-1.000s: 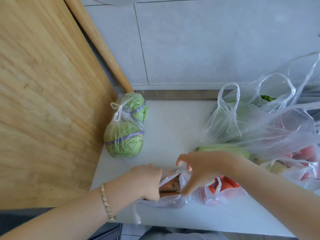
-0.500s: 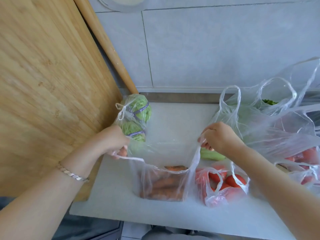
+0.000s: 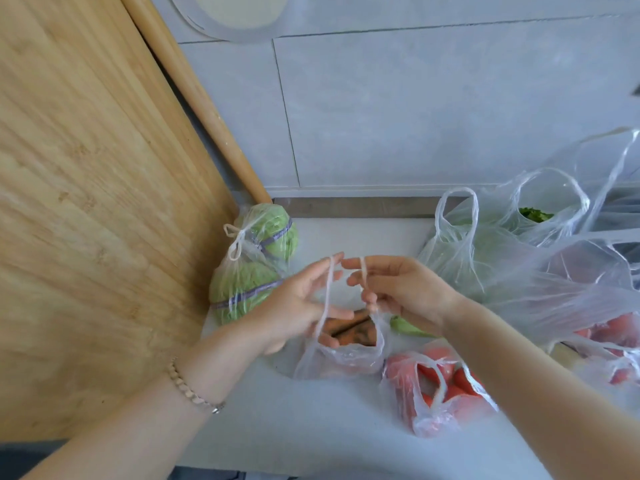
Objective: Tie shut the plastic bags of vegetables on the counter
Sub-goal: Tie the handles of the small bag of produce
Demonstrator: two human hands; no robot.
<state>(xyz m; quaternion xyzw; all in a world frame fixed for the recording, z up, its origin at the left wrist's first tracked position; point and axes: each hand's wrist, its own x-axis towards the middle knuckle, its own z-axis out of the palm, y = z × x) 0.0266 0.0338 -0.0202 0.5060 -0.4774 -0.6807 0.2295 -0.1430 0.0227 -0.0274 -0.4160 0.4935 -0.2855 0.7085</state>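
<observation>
- So far we've got one bag properly done: the cabbage bag (image 3: pixel 254 268) just past our left hand (image 3: pixel 294 303) is knotted at the top and parked against the big wooden board (image 3: pixel 97 202).
- We're mid-way on the carrot bag (image 3: pixel 341 351), which sits on the surface (image 3: pixel 311 438) right under both hands.
- Left hand has its fingers half spread with one stretched handle strap looped over them. Our right hand (image 3: pixel 398 289) is pinching the other strap between thumb and fingers. The two straps stand up side by side, almost touching, not crossed yet as far as we can tell.
- Still to do, we reckon: the actual knot on the carrots, then the tomato bag (image 3: pixel 440 393) just below our right hand, whose handles look loose, and the pile of open bags (image 3: pixel 519 258) off to the right with greens and more red stuff inside.
- Compared with half a second back: we had the straps pulled wide apart with the bag mouth gaping, now the hands have come together above it and the mouth is pinched narrow.
</observation>
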